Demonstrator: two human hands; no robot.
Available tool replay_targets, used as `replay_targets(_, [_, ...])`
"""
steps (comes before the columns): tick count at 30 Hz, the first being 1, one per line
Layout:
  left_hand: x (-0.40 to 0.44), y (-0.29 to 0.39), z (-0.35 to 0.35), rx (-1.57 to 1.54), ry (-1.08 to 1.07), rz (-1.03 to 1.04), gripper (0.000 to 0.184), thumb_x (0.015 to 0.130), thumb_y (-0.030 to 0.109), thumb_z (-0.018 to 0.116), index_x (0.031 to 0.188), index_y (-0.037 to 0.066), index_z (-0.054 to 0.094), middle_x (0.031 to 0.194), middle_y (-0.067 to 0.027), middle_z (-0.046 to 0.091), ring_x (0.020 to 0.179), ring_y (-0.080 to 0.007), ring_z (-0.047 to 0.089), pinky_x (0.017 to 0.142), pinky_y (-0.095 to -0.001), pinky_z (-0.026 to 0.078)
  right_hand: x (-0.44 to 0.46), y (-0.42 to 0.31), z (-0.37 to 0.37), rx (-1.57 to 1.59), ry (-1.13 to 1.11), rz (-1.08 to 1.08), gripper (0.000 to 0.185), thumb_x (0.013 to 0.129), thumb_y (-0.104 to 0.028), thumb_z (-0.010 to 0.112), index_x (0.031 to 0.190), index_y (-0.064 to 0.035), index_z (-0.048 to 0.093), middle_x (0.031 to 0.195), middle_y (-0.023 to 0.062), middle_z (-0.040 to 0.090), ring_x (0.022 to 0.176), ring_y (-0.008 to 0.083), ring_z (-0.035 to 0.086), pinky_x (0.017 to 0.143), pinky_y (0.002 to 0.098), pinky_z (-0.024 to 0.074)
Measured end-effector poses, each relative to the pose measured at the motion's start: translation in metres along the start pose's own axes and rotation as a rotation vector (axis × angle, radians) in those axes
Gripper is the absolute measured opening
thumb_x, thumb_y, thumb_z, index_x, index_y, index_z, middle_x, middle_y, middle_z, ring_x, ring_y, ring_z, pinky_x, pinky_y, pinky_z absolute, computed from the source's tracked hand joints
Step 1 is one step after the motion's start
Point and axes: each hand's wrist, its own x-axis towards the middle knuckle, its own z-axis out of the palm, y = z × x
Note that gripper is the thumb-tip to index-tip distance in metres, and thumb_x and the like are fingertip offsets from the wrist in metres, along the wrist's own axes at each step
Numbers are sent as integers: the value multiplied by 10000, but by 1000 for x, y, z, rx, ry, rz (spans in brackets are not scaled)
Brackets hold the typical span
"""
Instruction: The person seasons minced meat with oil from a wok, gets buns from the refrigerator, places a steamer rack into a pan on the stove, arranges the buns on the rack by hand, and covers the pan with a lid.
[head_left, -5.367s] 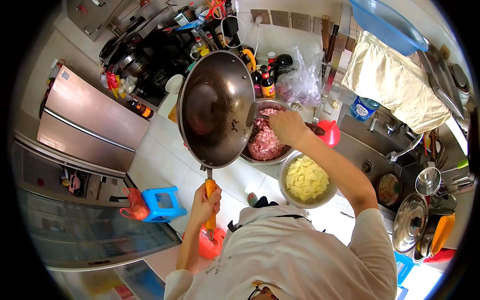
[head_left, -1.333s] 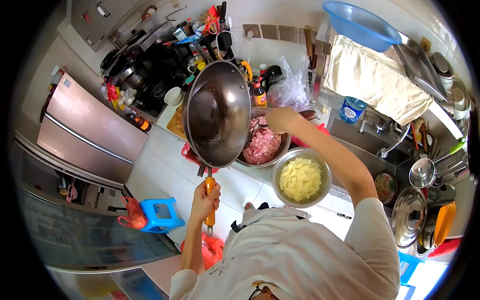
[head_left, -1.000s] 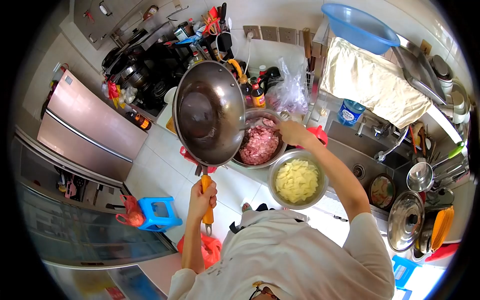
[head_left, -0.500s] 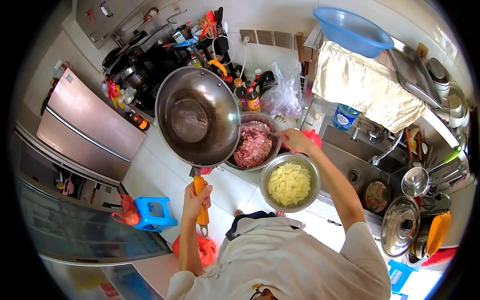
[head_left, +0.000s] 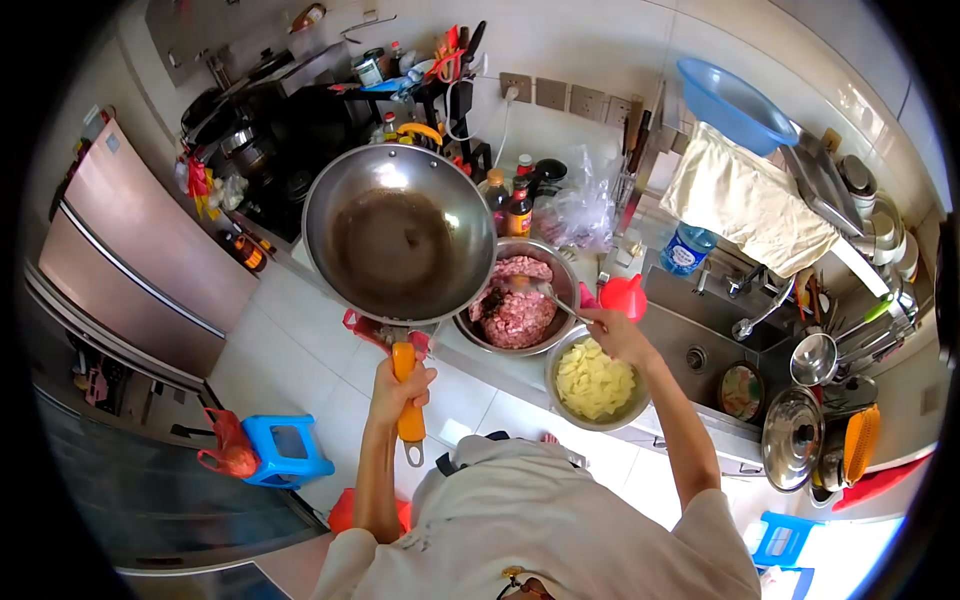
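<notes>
A wok (head_left: pixel 395 235) is held left of centre, its orange handle (head_left: pixel 404 362) gripped by the fingers of the left hand (head_left: pixel 396 396). A metal utensil (head_left: pixel 546 290) is gripped by the fingers of the right hand (head_left: pixel 617 335), right of centre, its head laid over minced meat (head_left: pixel 525 318) in a bowl (head_left: pixel 566 276). Pale slices (head_left: pixel 594 382) are contained in another bowl (head_left: pixel 590 425) below.

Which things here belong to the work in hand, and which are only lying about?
Apparently in use:
wok, in the left hand
metal utensil, in the right hand
minced meat
metal bowl

Apparently lying about:
red funnel
blue basin
pale cloth
</notes>
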Motion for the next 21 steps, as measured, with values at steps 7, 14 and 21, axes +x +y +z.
replay_targets(7, [-7, 26, -85, -270, -141, -85, 344, 727, -7, 661, 996, 49, 454, 694, 27, 417, 491, -35, 384, 440, -173, 342, -35, -44, 64, 163, 317, 123, 355, 885, -89, 499, 1232, -44, 554, 652, 145, 550, 564, 201, 550, 540, 322, 412])
replay_targets(14, [-46, 32, -175, -446, -146, -159, 329, 747, -69, 575, 1038, 34, 461, 698, 21, 412, 482, -44, 385, 414, -174, 342, -18, 14, 155, 56, 318, 394, 362, 887, -113, 511, 1239, -31, 531, 654, 164, 569, 529, 232, 560, 509, 357, 431])
replay_targets(21, [-70, 31, -238, -648, 60, -173, 336, 743, -106, 539, 1046, 21, 467, 714, 9, 414, 476, -47, 373, 398, -178, 337, 80, 26, 173, -213, 647, 181, 318, 881, -157, 527, 1173, -36, 563, 871, 259, 627, 798, 403, 619, 692, 449, 486])
